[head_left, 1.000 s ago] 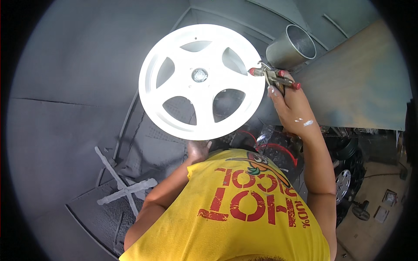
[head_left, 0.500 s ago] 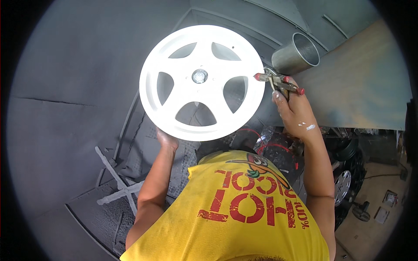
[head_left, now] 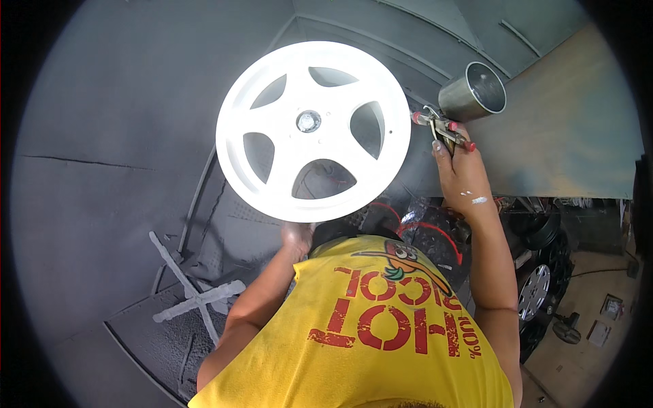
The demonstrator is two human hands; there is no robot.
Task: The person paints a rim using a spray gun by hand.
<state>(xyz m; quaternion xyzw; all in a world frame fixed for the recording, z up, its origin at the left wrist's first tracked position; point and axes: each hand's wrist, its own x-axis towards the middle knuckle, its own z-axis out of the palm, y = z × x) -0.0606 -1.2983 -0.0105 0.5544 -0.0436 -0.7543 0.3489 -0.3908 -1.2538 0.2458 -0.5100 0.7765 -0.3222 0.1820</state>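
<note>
A white five-spoke wheel rim (head_left: 299,88) faces up in front of me, with a silvery piece (head_left: 308,122) in its centre hole. Just below its near edge is my left hand (head_left: 297,238), its fingers hidden behind the rim. My right hand (head_left: 462,170), flecked with white paint, is closed round a spray gun (head_left: 445,129) with red-tipped knobs. A metal cup (head_left: 462,98) sits on the gun's far side, tilted to the right. The gun's nozzle end points left at the wheel's right edge, close to it.
A grey-coated cross-shaped frame (head_left: 197,298) stands at the lower left. Grey walls (head_left: 115,115) rise at the left and back, and a brownish panel (head_left: 571,129) at the right. A red hose (head_left: 442,234) lies below. Farther right are a silver wheel (head_left: 534,292) and a small fan (head_left: 566,329).
The wheel has turned clockwise; its small dark hole has moved from the upper right to the right side. My left hand has shifted right and nearer. The spray gun has moved slightly right.
</note>
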